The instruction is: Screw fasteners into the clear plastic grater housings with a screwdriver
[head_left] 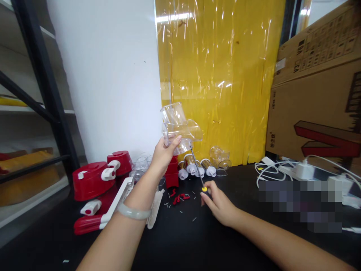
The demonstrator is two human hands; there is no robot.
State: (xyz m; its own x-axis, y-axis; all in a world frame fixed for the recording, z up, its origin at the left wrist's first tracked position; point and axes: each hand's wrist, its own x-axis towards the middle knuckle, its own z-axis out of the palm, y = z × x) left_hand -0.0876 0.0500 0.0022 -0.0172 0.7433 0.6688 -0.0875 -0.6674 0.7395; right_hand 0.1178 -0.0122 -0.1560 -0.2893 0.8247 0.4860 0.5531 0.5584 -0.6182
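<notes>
My left hand [165,152] is raised above the black table [197,241], its fingers wrapped round a clear plastic housing [180,128] with a funnel-like top. My right hand [218,203] is lower, closed on a screwdriver [199,171] with a yellow-and-black handle. The screwdriver's thin metal shaft slants up and left, and its tip meets the underside of the clear housing. A pale bracelet [134,212] sits on my left wrist. Small red clips [180,197] and tiny screws lie on the table under my hands.
Red dome bases with white levers [93,180] lie at the left. Metal drum blades with white caps [194,167] and another clear housing [220,156] stand by the yellow plastic curtain [220,75]. White cables and chargers [299,171] and a cardboard box [316,86] are at right. Shelving [34,113] stands left.
</notes>
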